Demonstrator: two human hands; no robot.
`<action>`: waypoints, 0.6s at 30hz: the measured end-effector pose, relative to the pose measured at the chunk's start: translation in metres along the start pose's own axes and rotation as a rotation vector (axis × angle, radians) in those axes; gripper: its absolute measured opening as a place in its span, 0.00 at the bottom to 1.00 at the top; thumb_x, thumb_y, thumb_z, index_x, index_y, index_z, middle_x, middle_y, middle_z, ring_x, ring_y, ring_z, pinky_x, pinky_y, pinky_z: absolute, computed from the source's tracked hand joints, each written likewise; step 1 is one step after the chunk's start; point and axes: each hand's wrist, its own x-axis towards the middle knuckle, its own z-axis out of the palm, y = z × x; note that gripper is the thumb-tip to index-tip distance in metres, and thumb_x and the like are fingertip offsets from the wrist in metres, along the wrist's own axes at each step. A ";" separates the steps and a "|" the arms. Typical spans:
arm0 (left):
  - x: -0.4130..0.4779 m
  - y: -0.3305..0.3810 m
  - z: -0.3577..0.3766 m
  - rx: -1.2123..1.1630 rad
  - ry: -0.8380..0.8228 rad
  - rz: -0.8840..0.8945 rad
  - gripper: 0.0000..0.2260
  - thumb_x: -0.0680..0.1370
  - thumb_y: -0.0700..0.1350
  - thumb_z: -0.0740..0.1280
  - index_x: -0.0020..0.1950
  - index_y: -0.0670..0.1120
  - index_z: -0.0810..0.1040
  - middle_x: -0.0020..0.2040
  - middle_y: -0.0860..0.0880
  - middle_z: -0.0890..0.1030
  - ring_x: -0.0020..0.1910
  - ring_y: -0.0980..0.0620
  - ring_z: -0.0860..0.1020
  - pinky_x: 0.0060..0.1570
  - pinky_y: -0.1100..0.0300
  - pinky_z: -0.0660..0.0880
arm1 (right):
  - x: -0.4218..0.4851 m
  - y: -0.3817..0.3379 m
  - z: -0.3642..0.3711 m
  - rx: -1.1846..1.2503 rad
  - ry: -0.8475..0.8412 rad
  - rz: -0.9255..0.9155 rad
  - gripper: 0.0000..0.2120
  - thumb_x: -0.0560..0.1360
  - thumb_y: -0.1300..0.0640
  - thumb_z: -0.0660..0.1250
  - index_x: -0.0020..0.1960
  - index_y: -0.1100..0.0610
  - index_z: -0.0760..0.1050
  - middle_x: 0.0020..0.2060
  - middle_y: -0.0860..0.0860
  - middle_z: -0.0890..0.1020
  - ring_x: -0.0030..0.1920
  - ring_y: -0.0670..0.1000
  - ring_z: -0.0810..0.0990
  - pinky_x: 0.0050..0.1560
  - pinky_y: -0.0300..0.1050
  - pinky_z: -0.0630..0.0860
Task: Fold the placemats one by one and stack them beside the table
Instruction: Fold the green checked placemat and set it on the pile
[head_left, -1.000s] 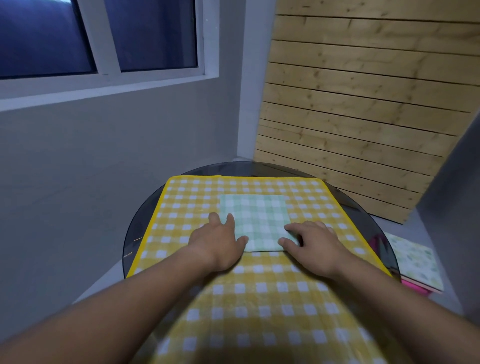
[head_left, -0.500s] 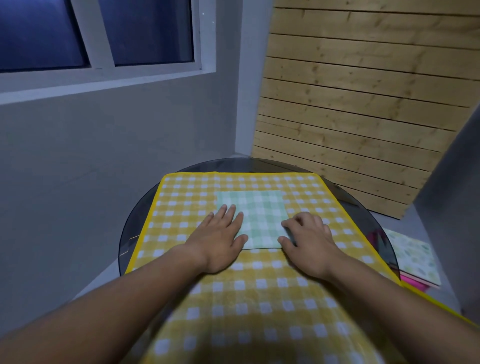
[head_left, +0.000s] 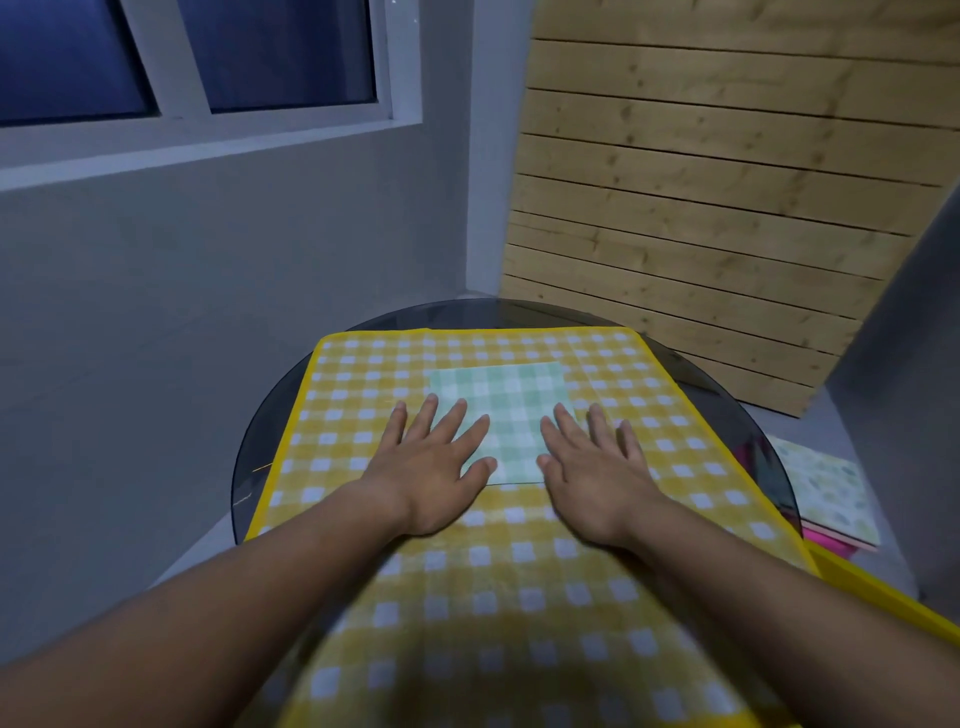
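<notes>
No text, label, brand, number or sign can be read anywhere here, only checked and leafy patterns on cloth.

The round table (head_left: 260, 431) is showing dark, smooth glass, glossy along its bare left and far edges. Over it the yellow checked cloth (head_left: 519, 597) is lying soft and matt, with a plain yellow hem. The folded green checked placemat (head_left: 511, 395) at the table's middle is looking thin, smooth and matt. Behind the far edge, the slatted panel (head_left: 701, 208) is showing bare, knotty, matt wood.
</notes>
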 end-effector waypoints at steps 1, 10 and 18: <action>0.000 -0.002 0.000 -0.001 -0.003 -0.005 0.29 0.81 0.64 0.40 0.81 0.58 0.40 0.81 0.53 0.38 0.79 0.49 0.33 0.75 0.42 0.32 | -0.001 0.005 -0.002 0.006 -0.014 0.017 0.27 0.83 0.44 0.39 0.80 0.48 0.40 0.79 0.44 0.39 0.78 0.55 0.32 0.76 0.58 0.33; -0.002 -0.002 -0.009 -0.200 -0.001 -0.027 0.32 0.81 0.64 0.50 0.82 0.51 0.49 0.82 0.49 0.44 0.80 0.48 0.40 0.78 0.46 0.41 | -0.001 0.023 -0.008 0.270 -0.005 0.041 0.26 0.83 0.46 0.45 0.80 0.49 0.49 0.80 0.45 0.50 0.80 0.52 0.42 0.77 0.55 0.41; 0.002 -0.006 -0.039 -0.839 0.237 -0.432 0.36 0.71 0.52 0.77 0.73 0.46 0.64 0.71 0.45 0.72 0.59 0.46 0.76 0.51 0.56 0.72 | 0.019 0.010 -0.050 0.936 0.238 0.337 0.22 0.76 0.49 0.69 0.66 0.55 0.70 0.52 0.51 0.78 0.48 0.52 0.77 0.46 0.44 0.71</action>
